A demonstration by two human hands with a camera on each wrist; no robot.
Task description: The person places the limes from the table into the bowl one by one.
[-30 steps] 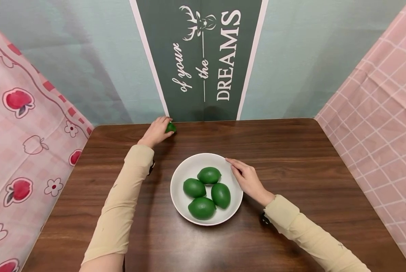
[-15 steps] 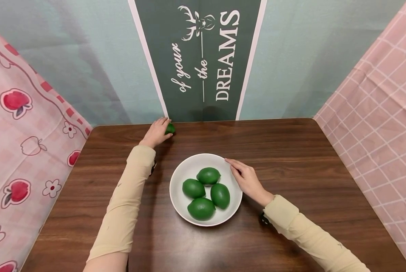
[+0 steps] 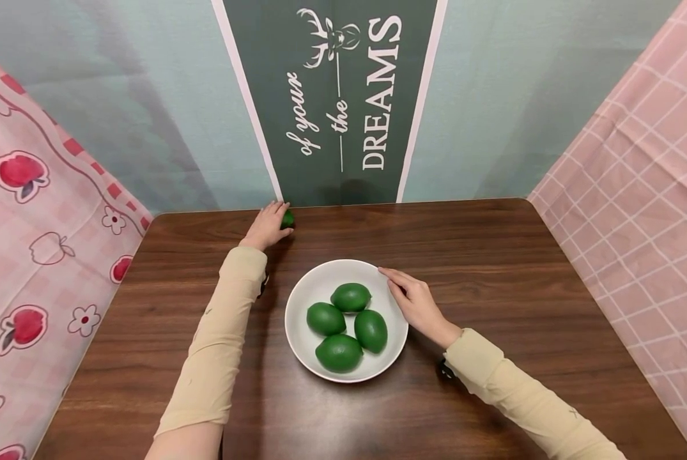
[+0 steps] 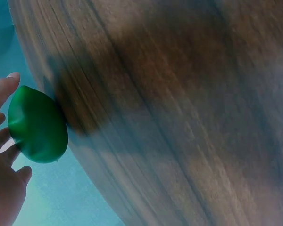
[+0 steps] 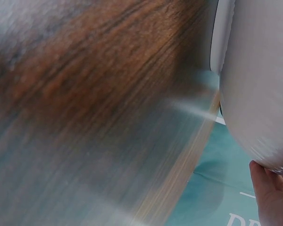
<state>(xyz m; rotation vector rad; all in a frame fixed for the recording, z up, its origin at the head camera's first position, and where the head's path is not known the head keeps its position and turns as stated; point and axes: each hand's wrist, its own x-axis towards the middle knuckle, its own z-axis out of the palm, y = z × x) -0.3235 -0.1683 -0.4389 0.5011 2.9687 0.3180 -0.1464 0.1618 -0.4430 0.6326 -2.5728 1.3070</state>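
At the table's back edge, left of the middle, a green lime (image 3: 287,219) lies beside my left hand (image 3: 266,227). In the left wrist view, the spread fingers of this hand stand around the lime (image 4: 37,126), with gaps at its upper and lower ends. Nearer to me stands a round white bowl (image 3: 297,348) with several green limes (image 3: 340,353) in it. My right hand (image 3: 416,305) holds the bowl's right rim, thumb toward the inside and fingers along the outside. The right wrist view shows a fingertip against the bowl's outer wall (image 5: 264,84).
The dark wood table (image 3: 464,255) meets a teal backdrop (image 3: 493,128) with a dark green lettered panel (image 3: 349,185). Pink patterned cloth (image 3: 61,191) hangs on the left and pink checked cloth (image 3: 625,191) on the right.
My left thumb has spread away from the fingers a little, and more of the lime shows at the back edge. The right hand stays on the bowl. The head view has shifted slightly.
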